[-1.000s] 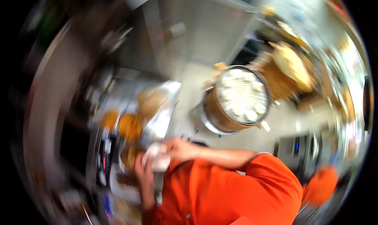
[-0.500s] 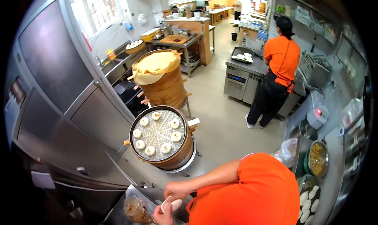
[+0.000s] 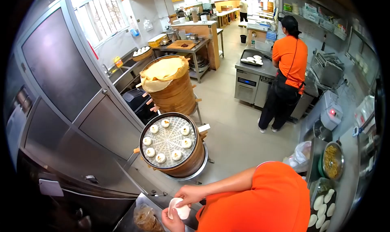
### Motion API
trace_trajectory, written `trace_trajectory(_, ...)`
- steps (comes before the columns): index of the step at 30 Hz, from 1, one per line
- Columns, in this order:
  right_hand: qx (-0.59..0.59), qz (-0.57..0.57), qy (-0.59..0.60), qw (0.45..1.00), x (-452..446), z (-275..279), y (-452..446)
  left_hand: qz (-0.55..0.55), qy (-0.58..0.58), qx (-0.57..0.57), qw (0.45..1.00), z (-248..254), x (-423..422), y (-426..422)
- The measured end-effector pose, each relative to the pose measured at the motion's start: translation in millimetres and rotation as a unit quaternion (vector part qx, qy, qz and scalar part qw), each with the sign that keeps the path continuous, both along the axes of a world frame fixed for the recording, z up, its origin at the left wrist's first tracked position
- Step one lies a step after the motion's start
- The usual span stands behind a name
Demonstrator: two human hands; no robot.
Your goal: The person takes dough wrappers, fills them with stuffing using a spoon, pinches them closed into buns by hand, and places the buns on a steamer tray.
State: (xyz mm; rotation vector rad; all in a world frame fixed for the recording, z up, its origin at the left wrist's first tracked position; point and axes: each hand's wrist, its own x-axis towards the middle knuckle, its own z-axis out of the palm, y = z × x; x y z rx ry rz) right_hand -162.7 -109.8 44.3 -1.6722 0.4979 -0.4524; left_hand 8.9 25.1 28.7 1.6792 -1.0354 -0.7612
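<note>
A thin, pale round of dough (image 3: 180, 209) is held at the bottom centre between my hands. My left hand (image 3: 173, 221) grips its lower left side, with the thumb on the face of the dough. From above, the fingers of my right hand (image 3: 190, 194) pinch its upper right edge. Beside my left hand, a clear plastic bag of brown food (image 3: 146, 218) rests on a metal surface. Beyond my hands stands a round steamer (image 3: 191, 159) with several white buns (image 3: 186, 143) spaced around its perforated tray.
Stacked bamboo steamers (image 3: 172, 94) stand behind, beside a metal door (image 3: 61, 57). A person in orange (image 3: 289, 65) is at a counter with a black pan (image 3: 247, 61). Another person (image 3: 243, 9) is far back. At right are a bowl of filling (image 3: 332, 161) and dough pieces (image 3: 321, 210).
The view has swung from the work surface towards the room and steadied. Both hands still hold the dough, which now shows more of its flat face than half a second ago.
</note>
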Motion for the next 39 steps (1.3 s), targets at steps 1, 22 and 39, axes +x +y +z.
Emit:
trace_trajectory(1, 0.098, 0.008, 0.011, 0.995, 1, 0, 0, 0.051, -0.008, -0.065, 0.997, -7, -1, 2)
trace_trajectory(22, 0.201, 0.019, -0.001, 0.979, 6, -10, -1, 0.07, -0.026, 0.045, 0.996, 25, -10, 2)
trace_trajectory(39, 0.028, 0.056, 0.071, 0.995, 7, -30, -13, -0.032, 0.12, 0.037, 0.992, -1, 1, 4)
